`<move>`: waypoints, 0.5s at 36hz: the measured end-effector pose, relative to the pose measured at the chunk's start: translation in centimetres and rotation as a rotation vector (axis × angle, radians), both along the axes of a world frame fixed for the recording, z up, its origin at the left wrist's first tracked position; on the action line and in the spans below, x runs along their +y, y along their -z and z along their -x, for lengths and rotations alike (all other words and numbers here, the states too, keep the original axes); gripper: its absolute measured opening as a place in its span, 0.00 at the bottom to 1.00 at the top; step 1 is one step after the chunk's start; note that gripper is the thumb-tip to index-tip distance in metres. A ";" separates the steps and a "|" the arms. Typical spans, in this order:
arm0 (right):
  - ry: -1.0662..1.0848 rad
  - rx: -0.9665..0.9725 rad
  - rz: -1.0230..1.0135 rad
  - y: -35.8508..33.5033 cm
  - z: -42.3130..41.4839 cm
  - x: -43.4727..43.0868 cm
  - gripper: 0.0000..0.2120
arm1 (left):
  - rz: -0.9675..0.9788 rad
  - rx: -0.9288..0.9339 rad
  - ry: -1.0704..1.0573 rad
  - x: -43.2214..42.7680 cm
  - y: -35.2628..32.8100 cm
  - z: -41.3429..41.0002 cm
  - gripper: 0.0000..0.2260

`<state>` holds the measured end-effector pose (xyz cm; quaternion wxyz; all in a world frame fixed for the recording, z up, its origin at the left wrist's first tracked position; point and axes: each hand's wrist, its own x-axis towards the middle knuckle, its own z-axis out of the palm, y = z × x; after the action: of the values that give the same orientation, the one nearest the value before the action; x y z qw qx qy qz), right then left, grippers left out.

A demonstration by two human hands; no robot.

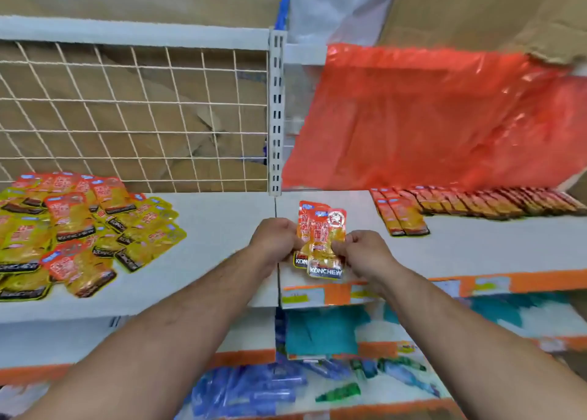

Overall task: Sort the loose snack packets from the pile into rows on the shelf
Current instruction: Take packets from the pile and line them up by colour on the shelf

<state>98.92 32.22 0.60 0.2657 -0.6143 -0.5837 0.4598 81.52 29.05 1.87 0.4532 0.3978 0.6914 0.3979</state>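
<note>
Shelf (476,248), packets (322,238) pinched between left fingers (289,237), right fingers (341,248)

Bare shelf (219,229) lies open between the pile (76,229) and the packet row (476,202), wire mesh (133,114) behind

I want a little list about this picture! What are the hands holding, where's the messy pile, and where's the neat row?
left hand: grips orange-and-yellow foil snack packets, at least two
right hand: pinches the same packets
pile: loose packets heaped on the left of the white metal shelf
neat row: packets lined up at the right
behind the row: red plastic bag
</note>
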 end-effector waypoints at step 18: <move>0.115 -0.025 0.031 0.3 -21.0 4.5 0.16 | 0.000 -0.003 -0.052 7.2 1.5 -19.4 0.09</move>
<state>119.94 36.69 0.32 0.2748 -0.6567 -0.5434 0.4450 100.91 36.22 0.38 0.4439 0.3792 0.7006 0.4102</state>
